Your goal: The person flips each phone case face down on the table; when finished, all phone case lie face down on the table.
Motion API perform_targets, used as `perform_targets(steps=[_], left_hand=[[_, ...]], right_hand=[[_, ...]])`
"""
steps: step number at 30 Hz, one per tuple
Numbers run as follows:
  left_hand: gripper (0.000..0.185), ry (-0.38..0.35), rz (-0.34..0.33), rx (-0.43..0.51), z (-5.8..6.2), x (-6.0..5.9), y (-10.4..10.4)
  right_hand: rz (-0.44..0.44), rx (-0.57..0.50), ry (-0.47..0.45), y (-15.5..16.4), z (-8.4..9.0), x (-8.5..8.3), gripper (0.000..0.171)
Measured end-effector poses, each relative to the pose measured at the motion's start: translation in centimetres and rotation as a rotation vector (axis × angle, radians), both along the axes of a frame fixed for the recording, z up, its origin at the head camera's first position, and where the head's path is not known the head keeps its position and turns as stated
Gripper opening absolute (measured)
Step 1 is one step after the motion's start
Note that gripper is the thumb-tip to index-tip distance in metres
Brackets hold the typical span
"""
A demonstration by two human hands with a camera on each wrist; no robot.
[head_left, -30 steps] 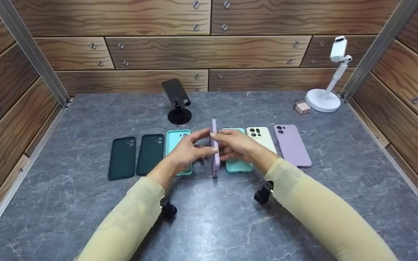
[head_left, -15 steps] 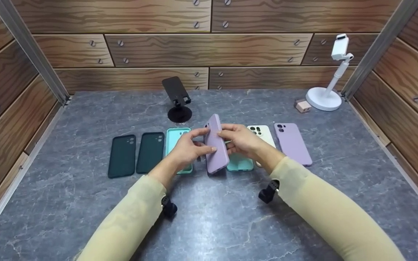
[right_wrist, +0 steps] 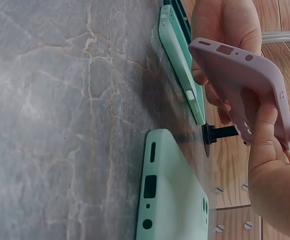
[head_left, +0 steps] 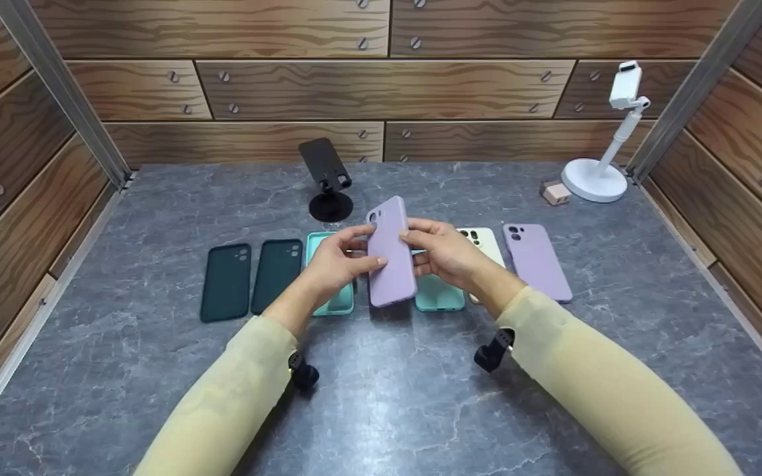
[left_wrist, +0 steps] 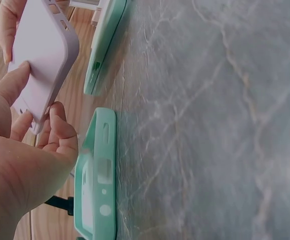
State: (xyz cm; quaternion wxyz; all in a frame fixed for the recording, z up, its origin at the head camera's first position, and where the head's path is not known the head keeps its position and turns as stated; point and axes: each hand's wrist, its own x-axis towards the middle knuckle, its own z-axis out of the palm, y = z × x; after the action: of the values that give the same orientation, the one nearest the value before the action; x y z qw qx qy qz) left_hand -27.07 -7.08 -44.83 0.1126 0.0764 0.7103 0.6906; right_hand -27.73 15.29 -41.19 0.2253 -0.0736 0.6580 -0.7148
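Head: left hand (head_left: 332, 264), right hand (head_left: 452, 252) pinch lilac case (head_left: 392, 277).

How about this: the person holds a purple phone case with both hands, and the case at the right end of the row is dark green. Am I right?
Nearly! The right-end case is purple, not dark green; the head view shows it. The left hand and right hand do hold a purple phone case.

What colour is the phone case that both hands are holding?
Light purple. The phone case shows best in the head view.
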Motion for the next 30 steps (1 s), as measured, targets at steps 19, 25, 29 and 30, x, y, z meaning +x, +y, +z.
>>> perform_targets(steps=[19,25,29,30], left_hand=[[0.05,0.089,0.113,-0.172,-0.1,-0.1,-0.2],[0.051,0.139,0.115,-0.226,-0.2,0.1,-0.2],[0.057,0.159,0.108,-0.256,-0.4,0.2,-0.2],[0.06,0.159,0.107,-0.259,-0.4,0.1,-0.2]], right_hand=[[-0.129,0.159,0.078,-0.5,-1.5,0.5,0.041],[-0.141,0.305,0.145,-0.2,-1.9,0.5,0.042],[-0.155,0.466,0.25,0.0,-2.3,0.2,0.04],[-0.16,0.508,0.283,0.1,-2.4,0.2,0.039]])
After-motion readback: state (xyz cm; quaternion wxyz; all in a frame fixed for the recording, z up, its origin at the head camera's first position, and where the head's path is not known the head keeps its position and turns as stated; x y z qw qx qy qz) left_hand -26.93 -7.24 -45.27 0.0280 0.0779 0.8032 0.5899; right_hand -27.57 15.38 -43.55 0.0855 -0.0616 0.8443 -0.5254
